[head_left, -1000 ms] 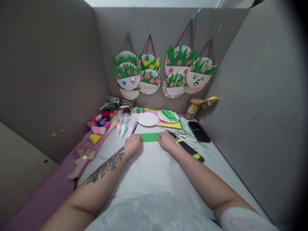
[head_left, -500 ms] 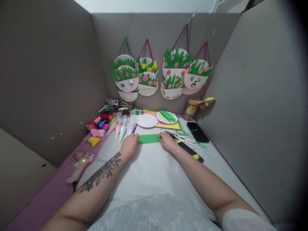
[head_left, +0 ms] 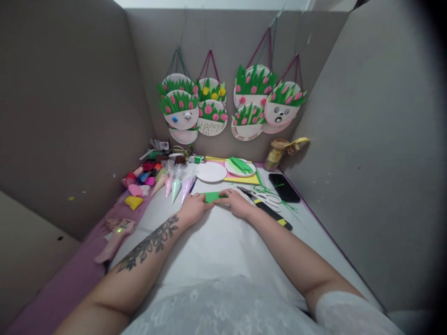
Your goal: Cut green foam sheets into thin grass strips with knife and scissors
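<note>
A strip of green paper (head_left: 212,197) lies on the white table in front of me, its ends partly covered by my fingers. My left hand (head_left: 194,207) is closed on its left end, fingertips at the lower edge. From the other side my right hand (head_left: 233,202) grips the right part, fingers curved over it. To the right of that hand lie white-handled scissors (head_left: 269,197) and a black and yellow utility knife (head_left: 274,215). Beyond the strip are a white paper plate (head_left: 211,172) and another plate (head_left: 252,173) with cut green paper leaves (head_left: 240,164) on it.
Piping bags (head_left: 176,188) and colourful clay packets (head_left: 134,202) sit at the left, with a pink glue gun (head_left: 117,239) nearer me. A phone (head_left: 284,188) and a brown-lidded jar (head_left: 275,154) stand right. Decorated plates (head_left: 181,109) hang on the grey back panel.
My hands have come closer together over the green paper, and less of it shows between them. My fingers are now more over its lower edge. The view has shifted slightly.
</note>
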`<state>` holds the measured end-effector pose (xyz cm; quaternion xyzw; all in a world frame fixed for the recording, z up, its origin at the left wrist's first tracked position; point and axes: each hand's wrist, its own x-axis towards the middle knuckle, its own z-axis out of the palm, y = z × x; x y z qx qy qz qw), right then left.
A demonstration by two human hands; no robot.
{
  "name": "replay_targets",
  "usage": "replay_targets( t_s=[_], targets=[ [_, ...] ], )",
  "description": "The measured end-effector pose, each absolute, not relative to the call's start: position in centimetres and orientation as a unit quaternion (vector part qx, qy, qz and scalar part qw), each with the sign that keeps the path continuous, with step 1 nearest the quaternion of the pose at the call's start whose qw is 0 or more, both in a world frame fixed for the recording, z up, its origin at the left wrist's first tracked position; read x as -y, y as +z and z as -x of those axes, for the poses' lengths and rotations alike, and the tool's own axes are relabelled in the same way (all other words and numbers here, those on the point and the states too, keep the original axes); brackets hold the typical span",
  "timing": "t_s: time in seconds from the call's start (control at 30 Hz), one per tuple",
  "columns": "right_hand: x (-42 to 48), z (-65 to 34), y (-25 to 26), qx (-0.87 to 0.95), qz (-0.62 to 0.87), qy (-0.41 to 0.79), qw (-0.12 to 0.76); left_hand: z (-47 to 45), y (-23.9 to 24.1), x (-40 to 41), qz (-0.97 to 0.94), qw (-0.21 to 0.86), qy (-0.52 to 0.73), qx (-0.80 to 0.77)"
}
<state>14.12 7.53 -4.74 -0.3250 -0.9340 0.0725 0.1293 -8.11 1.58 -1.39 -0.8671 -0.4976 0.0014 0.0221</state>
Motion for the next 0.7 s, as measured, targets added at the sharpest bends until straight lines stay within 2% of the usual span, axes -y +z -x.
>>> replay_targets(
  t_s=[0.1, 0.23, 0.4, 0.57, 0.7],
  targets=[
    [-6.6, -13.5, -4.2, 0.948, 0.301, 0.017, 0.098, 8.0, -1.1, -1.4, 0.867, 0.028, 0.006, 0.498],
    [-5.2, -13.4, -3.5, 0.932, 0.356, -0.053, 0.034, 8.0, -0.1, -0.5, 0.843, 0.025, 0.025, 0.536],
    [-4.8, -15.2, -3.3, 0.899, 0.435, -0.052, -0.017, 8.1, 1.0, 0.5, 0.806, 0.021, 0.077, 0.587],
    [-5.5, -16.7, -3.6, 0.882, 0.469, -0.043, 0.004, 8.4, 1.1, 0.4, 0.795, 0.005, 0.075, 0.603],
    [-6.4, -17.4, -3.7, 0.858, 0.504, -0.026, 0.093, 9.7, 0.8, -0.4, 0.761, -0.016, -0.015, 0.648]
  ],
)
